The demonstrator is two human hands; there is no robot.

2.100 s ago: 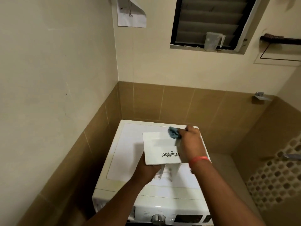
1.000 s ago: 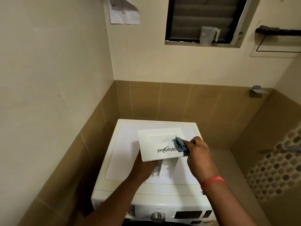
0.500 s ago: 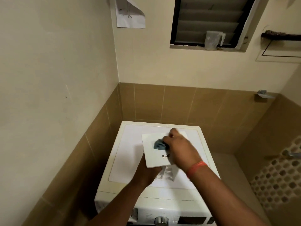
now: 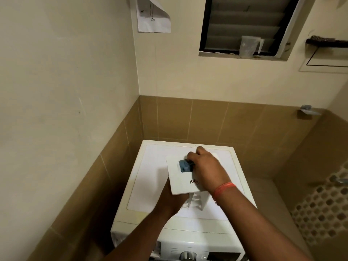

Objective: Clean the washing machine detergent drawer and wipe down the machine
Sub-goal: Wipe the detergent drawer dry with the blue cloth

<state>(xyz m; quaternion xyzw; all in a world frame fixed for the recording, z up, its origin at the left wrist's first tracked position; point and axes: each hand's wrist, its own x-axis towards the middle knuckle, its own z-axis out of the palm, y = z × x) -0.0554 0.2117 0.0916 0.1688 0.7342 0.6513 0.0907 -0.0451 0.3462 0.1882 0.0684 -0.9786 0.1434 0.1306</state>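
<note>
The white detergent drawer (image 4: pixel 178 178) is held above the washing machine (image 4: pixel 148 178), with its flat front panel facing up and part of the brand lettering showing. My left hand (image 4: pixel 174 199) grips the drawer from below at its near left edge. My right hand (image 4: pixel 206 168) pinches a small blue cloth (image 4: pixel 185 166) and presses it on the panel's upper middle. The drawer's ribbed compartments (image 4: pixel 197 201) hang under the panel.
The machine stands in a corner between a cream left wall and a brown tiled back wall. Its control knob (image 4: pixel 187 256) and display (image 4: pixel 223 256) are at the bottom edge. A clear measuring jug (image 4: pixel 249 46) sits on the window sill. A tap (image 4: pixel 339 179) juts out at right.
My right hand has swept the cloth across the panel, from its right edge one second ago to its upper middle now. My left hand keeps the same hold under the drawer.
</note>
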